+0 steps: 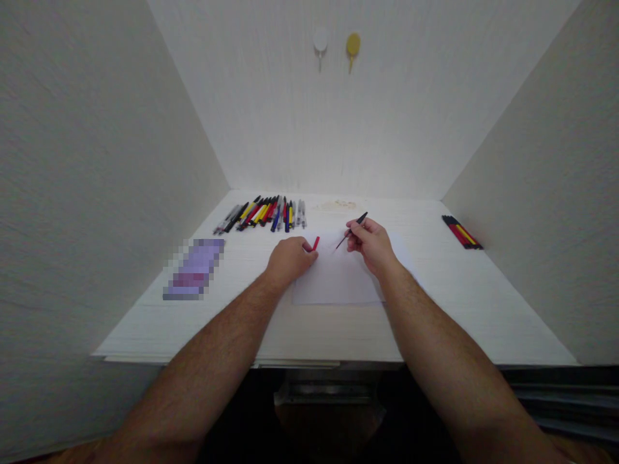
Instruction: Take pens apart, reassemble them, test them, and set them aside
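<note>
A white sheet of paper (338, 283) lies on the white table (333, 332). My left hand (292, 259) is closed on a red pen part (316, 243) at the paper's left side. Over the paper, my right hand (370, 243) pinches a dark pen piece (358, 221) with a black upper end and a thin refill pointing down and left. Whether the refill tip touches the paper cannot be made out. Short faint marks show on the sheet near that tip.
A row of mixed pens (264, 212) lies at the back left, with a pixelated purple item (197, 267) in front. Several red, yellow and black pens (463, 232) lie by the right wall. Two hooks, white (320, 40) and yellow (353, 44), are on the back wall.
</note>
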`<state>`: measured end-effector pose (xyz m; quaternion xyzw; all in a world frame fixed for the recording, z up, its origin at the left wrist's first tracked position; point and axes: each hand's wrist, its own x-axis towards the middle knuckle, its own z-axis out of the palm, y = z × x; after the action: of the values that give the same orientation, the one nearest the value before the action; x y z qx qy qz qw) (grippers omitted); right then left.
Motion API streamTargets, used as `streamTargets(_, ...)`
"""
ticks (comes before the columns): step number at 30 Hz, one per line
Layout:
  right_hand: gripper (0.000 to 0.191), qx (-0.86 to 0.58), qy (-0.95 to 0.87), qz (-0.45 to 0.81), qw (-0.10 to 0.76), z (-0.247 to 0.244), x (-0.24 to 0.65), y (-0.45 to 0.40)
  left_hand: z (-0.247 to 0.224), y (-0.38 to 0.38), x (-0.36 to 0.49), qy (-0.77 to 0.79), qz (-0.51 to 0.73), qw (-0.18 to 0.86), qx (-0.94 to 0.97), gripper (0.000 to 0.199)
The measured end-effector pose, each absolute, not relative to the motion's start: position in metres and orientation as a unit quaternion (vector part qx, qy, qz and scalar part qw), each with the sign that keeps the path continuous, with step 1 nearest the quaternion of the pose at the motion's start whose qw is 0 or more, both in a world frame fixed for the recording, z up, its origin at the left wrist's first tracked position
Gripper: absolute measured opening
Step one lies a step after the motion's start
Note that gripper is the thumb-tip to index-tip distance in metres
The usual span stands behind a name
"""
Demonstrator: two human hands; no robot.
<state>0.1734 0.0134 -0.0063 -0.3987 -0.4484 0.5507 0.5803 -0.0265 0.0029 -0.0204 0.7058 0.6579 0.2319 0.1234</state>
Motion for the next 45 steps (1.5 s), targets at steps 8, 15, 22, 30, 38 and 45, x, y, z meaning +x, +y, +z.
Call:
streamTargets(8, 0.028, -0.387, -0.449, 0.558, 0.581, -0.007, 0.174, 0.014, -0.022, 0.004, -0.029, 0.656, 0.243, 0.129, 0.703, 0.021)
streamTargets(15, 0.031, -0.380, -0.464, 0.555, 0.576, -0.007, 0.172, 0.010, -0.011, -0.004, -0.022, 0.566, 0.380, 0.243, 0.690, 0.025)
streamTargets(22, 0.032, -0.374, -0.495, 0.558, 0.551, -0.009, 0.168, 0.007, -0.012, -0.010, -0.011, 0.507, 0.385, 0.300, 0.710, 0.025)
streamTargets(30, 0.030, -0.364, -0.475, 0.562, 0.571, -0.008, 0.171, 0.007, -0.006, -0.012, -0.010, 0.529, 0.356, 0.254, 0.727, 0.015)
streamTargets(38, 0.032, -0.361, -0.437, 0.549, 0.614, -0.002, 0.173, 0.009, -0.007, -0.012, -0.010, 0.524, 0.352, 0.259, 0.731, 0.015)
streamTargets(45, 0.023, -0.522, -0.481, 0.421, 0.565, -0.011, 0.178, 0.018, -0.005, -0.004, -0.022, 0.550, 0.409, 0.329, 0.649, 0.019)
